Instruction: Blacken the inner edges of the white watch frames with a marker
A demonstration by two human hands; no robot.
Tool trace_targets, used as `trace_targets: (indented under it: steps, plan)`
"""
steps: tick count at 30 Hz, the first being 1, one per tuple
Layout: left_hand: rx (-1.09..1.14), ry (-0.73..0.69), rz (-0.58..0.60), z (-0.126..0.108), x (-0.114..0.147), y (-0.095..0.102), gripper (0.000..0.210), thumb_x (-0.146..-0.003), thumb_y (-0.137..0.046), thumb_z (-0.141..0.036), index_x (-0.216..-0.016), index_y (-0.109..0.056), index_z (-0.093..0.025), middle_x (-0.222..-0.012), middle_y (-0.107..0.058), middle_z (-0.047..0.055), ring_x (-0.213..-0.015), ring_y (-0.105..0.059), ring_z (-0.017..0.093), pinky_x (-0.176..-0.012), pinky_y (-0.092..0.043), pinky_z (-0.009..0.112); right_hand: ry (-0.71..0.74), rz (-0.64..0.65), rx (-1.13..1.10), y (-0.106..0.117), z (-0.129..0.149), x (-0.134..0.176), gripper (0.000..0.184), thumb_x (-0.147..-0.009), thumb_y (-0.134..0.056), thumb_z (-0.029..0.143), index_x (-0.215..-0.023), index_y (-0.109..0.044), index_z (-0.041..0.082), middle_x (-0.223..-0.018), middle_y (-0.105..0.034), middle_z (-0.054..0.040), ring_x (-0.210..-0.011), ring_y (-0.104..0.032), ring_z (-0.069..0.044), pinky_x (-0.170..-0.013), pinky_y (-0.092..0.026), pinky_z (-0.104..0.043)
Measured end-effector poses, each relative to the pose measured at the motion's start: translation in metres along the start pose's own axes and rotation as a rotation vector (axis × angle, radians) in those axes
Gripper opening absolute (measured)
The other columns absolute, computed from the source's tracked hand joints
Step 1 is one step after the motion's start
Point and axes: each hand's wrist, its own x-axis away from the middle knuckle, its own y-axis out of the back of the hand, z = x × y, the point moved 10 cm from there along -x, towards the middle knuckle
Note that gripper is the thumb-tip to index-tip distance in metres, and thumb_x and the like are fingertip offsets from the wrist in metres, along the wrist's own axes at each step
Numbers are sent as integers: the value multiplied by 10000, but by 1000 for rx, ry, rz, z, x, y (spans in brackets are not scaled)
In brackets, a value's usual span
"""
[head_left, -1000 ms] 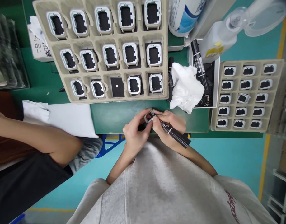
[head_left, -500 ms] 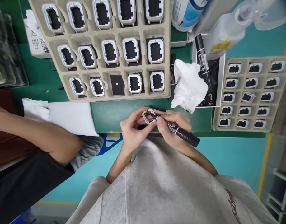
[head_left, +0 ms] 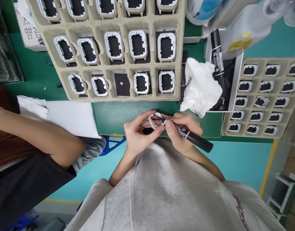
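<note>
Between the fingers of my left hand [head_left: 139, 133] is a small silver watch case frame [head_left: 152, 121], its opening facing up. My right hand [head_left: 179, 130] grips a black marker pen [head_left: 196, 140], with its tip at the frame's right side; whether the tip touches the metal I cannot tell. Both hands are together just over the table's front edge. Beyond them, a large beige moulded tray [head_left: 123, 98] holds rows of similar watch cases; one pocket [head_left: 122, 85] in the front row shows only a black pad with a small pale dot.
Right of the large tray lie a crumpled white cloth [head_left: 201, 85] and a box [head_left: 235, 85] with another marker [head_left: 217, 53]. A clear bottle [head_left: 248, 29] stands behind. Farther right is a second tray [head_left: 256, 61] of cases. At left, a co-worker's arm [head_left: 39, 128] rests near white paper [head_left: 70, 117].
The view has shifted slightly, moving the trays and box within the picture. My hands keep the same hold on the watch case and marker, both a little farther right in view.
</note>
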Motion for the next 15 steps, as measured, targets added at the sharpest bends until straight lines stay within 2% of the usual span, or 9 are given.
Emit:
trace_targets:
  steps: [4,8,12,15]
  plan:
    - [-3,-44,-12,-5,2,-1,544,-896,-1178,-461,-1328,-941,-232,-1052,-986,40,-891,-991,263,-880,-857,332,-10,4,73,1,-1,0,190,-1131,-854,344,-1001,-719,318,-895,-911,18,-675,-874,-222,-635,-736,-393]
    - [64,-43,15,-7,-1,-3,602,-849,-1218,-416,-1347,-937,-227,-1071,-990,43,-916,-995,259,-899,-847,304,27,-22,5,2,1,-1,152,-1142,-847,320,-1053,-723,320,-863,-870,37,-687,-870,-208,-637,-743,-367]
    - [156,44,110,-1,-6,-7,649,-831,-1230,-454,-1349,-915,-221,-1158,-992,80,-989,-1001,275,-941,-850,319,73,-2,-63,2,7,-2,128,-1163,-827,311,-1127,-706,335,-785,-767,88,-619,-769,-174,-783,-858,-433]
    - [191,79,152,2,-9,-7,625,-834,-1227,-480,-1303,-896,-234,-1144,-987,75,-1014,-1002,284,-951,-853,331,106,34,-63,4,12,-3,138,-1160,-826,311,-1148,-694,348,-801,-775,92,-590,-722,-167,-869,-895,-491]
